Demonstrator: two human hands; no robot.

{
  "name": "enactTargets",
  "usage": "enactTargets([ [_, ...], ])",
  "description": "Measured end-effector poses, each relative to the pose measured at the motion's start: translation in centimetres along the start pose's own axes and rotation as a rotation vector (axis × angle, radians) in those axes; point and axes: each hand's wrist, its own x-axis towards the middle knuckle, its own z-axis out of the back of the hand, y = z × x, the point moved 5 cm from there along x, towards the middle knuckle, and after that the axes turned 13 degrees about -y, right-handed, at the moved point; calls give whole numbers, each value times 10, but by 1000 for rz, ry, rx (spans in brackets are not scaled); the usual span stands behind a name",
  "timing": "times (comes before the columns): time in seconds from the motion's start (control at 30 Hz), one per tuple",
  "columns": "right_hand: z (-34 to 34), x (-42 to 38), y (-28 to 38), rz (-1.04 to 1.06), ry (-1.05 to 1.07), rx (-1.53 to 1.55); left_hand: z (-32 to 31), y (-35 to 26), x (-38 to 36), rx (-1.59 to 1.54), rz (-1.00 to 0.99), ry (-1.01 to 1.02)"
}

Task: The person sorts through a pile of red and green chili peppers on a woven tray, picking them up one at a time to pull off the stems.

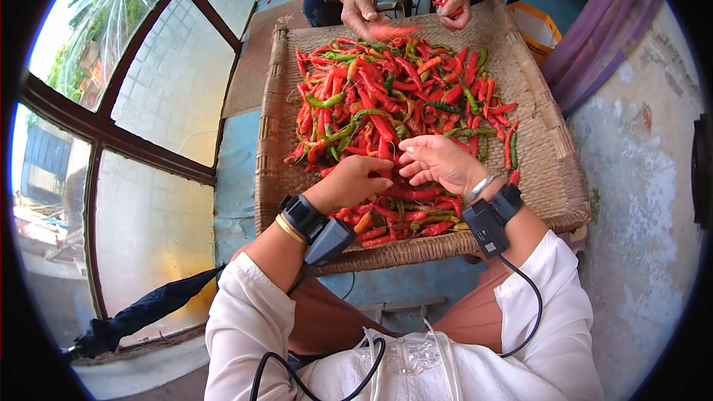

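Observation:
A heap of red, orange and green chili peppers (386, 96) lies on a wide woven tray (542, 148). My left hand (355, 182) rests low on the near part of the heap, fingers curled down among the red chilies; what it grips is hidden. My right hand (437, 162) hovers just beside it, palm up, fingers apart, touching the left hand's fingertips over a red chili (412, 193). Both wrists carry black strapped devices with cables.
Across the tray another person's hands (364, 13) (454, 6) handle red chilies. An arched window fills the left side, with a folded dark umbrella (141, 315) below it. A purple cloth (594, 37) and an orange-rimmed container (536, 26) stand at the right rear, beside a rough wall.

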Motion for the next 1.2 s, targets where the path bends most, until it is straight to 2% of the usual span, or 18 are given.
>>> enactTargets([
  [0.03,0,0,-1,0,-3,2,-1,-2,0,1,-1,3],
  [0.1,-3,-1,-1,38,30,-152,-2,-6,1,-319,99,21],
  [0.33,-14,-15,11,201,42,-322,0,-13,-4,-446,7,27],
  [0.4,-14,-18,19,315,48,-485,0,-14,-4,-427,5,24],
  [0.57,-5,-33,36,316,184,-669,2,-12,-6,-396,-62,-45],
  [0.63,-2,-37,40,278,307,-724,8,-13,-6,-323,-90,-163],
  [0.77,-2,-45,39,204,448,-601,9,-6,0,-274,-149,-148],
  [0.83,0,-48,42,188,473,-560,10,-16,-4,-109,-241,-125],
  [0.87,7,-46,47,230,375,-543,5,-1,4,-97,-329,-135],
  [0.9,12,-44,52,274,278,-526,6,-4,3,-98,-334,-140],
  [0.93,18,-44,59,263,134,-403,10,-7,1,-6,-339,-198],
  [1.03,48,-27,66,492,-379,-203,11,-7,1,104,-365,-265],
  [1.07,50,-18,60,498,-380,-205,9,-5,3,116,-326,-214],
  [1.13,48,-12,55,558,-517,-477,3,-1,3,128,-287,-163],
  [1.2,29,-6,38,323,-248,-425,-2,1,3,151,-299,-192],
])
